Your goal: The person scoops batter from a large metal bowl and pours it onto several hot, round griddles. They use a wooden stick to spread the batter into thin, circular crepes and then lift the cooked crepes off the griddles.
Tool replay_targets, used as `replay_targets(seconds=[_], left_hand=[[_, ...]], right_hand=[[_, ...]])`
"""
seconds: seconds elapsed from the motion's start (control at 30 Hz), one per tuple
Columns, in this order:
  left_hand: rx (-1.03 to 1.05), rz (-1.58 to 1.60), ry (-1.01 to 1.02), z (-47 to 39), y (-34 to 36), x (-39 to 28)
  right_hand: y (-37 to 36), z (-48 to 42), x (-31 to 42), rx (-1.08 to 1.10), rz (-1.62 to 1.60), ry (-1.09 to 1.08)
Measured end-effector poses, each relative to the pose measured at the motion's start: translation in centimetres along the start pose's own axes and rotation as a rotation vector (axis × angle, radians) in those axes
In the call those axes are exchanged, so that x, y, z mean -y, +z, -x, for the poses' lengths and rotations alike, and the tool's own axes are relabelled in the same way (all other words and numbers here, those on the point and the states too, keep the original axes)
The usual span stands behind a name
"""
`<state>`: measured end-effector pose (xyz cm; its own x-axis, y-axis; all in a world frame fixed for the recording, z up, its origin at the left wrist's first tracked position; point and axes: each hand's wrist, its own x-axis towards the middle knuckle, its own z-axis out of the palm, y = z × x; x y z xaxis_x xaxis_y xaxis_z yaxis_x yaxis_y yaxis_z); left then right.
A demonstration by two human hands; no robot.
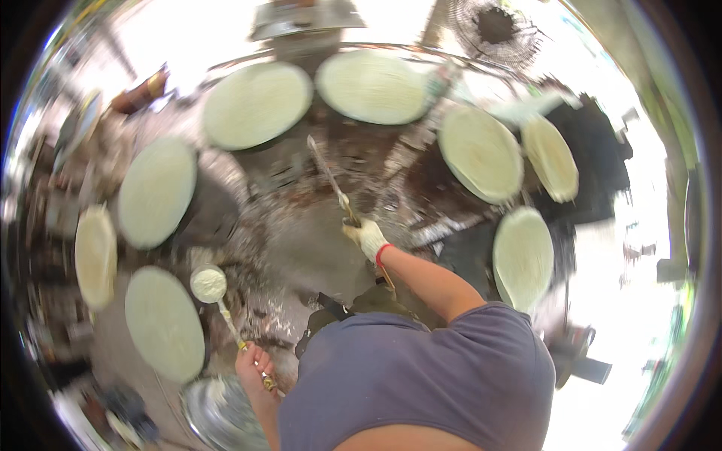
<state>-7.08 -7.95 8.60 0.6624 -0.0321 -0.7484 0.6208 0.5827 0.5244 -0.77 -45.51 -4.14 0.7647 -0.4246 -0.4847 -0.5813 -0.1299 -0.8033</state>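
Note:
My left hand [256,363], bare, grips the handle of a ladle [208,284] whose round bowl holds a pale, creamy batter. The bowl is held just right of a round, flat surface covered in pale batter [164,325]. My right hand [366,238], in a whitish knit glove with a red cuff, is closed around the handle of a long, thin tool [329,175] that points forward and up to the left; its exact kind is blurred. Several more pale, batter-covered rounds form an arc about me, among them one ahead on the left [258,105] and one on the right [481,154].
A shiny metal basin [223,414] stands at the lower left, near my left hand. Farther ahead are a large fan [496,28] and a metal tray or stand [307,20]. Dark blocks or stoves [206,211] sit under or beside the rounds. A brown cylinder [138,94] lies at the upper left.

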Motion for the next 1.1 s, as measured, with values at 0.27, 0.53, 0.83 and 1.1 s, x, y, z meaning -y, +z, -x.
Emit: replay_targets(seconds=[0.27, 0.53, 0.83, 1.1], left_hand=[[0.529, -0.044, -0.239, -2.6, 17.0, 5.5], [0.458, -0.181, -0.418, 0.9, 32.4, 17.2], [0.572, -0.412, -0.479, 1.8, 39.9, 22.8], [0.599, -0.555, -0.603, -1.1, 39.9, 23.0]], right_hand=[[-28.9, -1.8, -17.4, -1.117, -0.28, 0.208], [-44.5, -3.5, -18.9, -1.216, -0.396, 0.674], [-46.0, -3.9, -14.6, -1.253, -0.958, -0.055], [-45.5, 12.7, -20.0, -1.476, -1.2, -0.002]])
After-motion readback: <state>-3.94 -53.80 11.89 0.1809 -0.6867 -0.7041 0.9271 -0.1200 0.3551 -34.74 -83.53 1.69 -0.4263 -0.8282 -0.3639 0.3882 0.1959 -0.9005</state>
